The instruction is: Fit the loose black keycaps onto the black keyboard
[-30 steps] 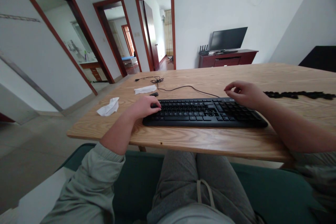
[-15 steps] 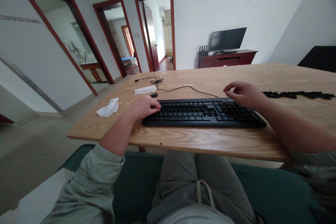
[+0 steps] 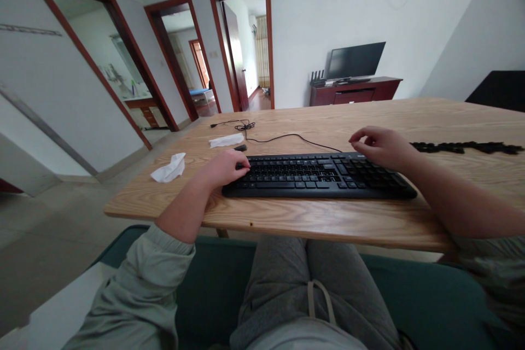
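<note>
- Nearest the camera, the person's lap and pale green sleeves sit below the near edge of the wooden table (image 3: 311, 219)
- The black keyboard (image 3: 311, 176) lies along that near edge, about midway, parallel to it, its cable (image 3: 287, 136) running off toward the far left corner
- The left hand (image 3: 223, 168) rests at the keyboard's left end, wrist on the wood, fingers curled loosely with the tips on the outermost keys; it steadies the board and grips nothing
- The right hand (image 3: 379, 146) hovers arched over the right-hand key block, forearm reaching in from the right edge; thumb and forefinger are drawn close as if pinching at a key, though whether anything sits between them I cannot tell from this view
- Judged from this, the step in hand is working on keys at the right end; the next move seems to call for a precise fingertip action there while the left hand keeps the board from sliding
- Further right, a row of loose keycaps (image 3: 467, 147) lies strung toward the right edge
- Toward the left edge lie a crumpled tissue (image 3: 169, 168), a flat tissue (image 3: 227, 140) and a small dark object (image 3: 240, 147)
</note>
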`<act>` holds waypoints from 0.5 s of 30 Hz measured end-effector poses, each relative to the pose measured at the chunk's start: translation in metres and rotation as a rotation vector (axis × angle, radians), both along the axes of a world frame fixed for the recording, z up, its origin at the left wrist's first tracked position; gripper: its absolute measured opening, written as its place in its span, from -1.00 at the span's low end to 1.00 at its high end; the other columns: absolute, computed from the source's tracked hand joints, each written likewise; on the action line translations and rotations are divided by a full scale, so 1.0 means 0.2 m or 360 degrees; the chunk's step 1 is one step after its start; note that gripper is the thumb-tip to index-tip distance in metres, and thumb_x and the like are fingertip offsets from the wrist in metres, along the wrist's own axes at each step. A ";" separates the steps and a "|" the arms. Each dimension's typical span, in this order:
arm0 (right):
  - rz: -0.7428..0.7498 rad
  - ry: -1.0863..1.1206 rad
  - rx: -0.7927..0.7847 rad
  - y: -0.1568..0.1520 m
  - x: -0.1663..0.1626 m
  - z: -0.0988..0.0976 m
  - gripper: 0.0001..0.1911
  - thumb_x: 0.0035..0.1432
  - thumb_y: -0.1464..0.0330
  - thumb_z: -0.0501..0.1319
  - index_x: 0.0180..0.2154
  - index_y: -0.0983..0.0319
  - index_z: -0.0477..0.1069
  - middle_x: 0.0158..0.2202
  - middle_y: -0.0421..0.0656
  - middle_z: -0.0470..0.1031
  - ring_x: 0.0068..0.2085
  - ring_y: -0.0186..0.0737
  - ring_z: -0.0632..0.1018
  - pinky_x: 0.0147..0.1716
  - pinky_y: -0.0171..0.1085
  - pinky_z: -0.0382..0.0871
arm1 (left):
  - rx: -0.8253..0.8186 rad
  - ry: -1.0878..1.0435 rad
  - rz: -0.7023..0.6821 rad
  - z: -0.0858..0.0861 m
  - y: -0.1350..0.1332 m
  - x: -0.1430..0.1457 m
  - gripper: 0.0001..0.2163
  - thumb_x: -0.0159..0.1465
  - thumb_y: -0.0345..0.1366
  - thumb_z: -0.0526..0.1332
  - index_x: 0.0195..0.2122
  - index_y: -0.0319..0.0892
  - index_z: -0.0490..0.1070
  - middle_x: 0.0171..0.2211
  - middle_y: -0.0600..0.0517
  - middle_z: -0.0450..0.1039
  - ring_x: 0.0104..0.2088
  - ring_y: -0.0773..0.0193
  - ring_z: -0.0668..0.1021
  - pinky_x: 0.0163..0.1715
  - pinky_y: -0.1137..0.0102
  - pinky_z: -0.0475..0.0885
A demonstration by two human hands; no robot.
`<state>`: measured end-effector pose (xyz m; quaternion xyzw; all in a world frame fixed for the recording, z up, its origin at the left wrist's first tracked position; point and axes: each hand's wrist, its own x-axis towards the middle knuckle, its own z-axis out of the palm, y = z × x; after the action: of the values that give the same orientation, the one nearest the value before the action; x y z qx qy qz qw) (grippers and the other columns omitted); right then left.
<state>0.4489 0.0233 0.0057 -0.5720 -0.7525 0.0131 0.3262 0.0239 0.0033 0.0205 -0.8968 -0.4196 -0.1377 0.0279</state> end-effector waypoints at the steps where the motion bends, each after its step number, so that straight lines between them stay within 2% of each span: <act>1: 0.0000 0.0000 -0.0001 0.00 0.00 0.00 -0.79 0.04 0.20 0.17 -0.34 0.15 0.49 -0.54 -0.16 0.45 -0.49 -0.18 0.45 -0.45 -0.19 0.30 | -0.0001 -0.0003 -0.0028 0.00 0.00 0.00 -0.85 0.24 -0.28 0.18 -0.30 -0.17 0.55 -0.21 -0.01 0.57 -0.18 0.21 0.55 -0.10 0.34 0.41; 6: 0.0013 0.0016 0.0006 0.00 -0.01 0.01 -0.80 0.04 0.20 0.17 -0.35 0.15 0.48 -0.55 -0.17 0.44 -0.50 -0.19 0.44 -0.46 -0.20 0.29 | -0.0025 0.0041 -0.0041 0.02 -0.02 0.01 -0.84 0.25 -0.29 0.17 -0.28 -0.16 0.55 -0.16 -0.02 0.58 -0.13 0.19 0.55 -0.06 0.32 0.41; 15: 0.0026 -0.0010 0.0020 0.00 0.00 -0.01 -0.78 0.06 0.21 0.17 -0.33 0.18 0.49 -0.54 -0.17 0.44 -0.50 -0.21 0.44 -0.48 -0.23 0.27 | 0.0083 0.0115 -0.0001 0.00 -0.01 0.02 -0.83 0.25 -0.27 0.16 -0.26 -0.16 0.53 -0.26 -0.01 0.55 -0.22 0.20 0.54 -0.15 0.34 0.41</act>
<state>0.4493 0.0240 0.0046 -0.5640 -0.7581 0.0093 0.3273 0.0273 0.0003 0.0209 -0.9003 -0.4143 -0.1161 0.0662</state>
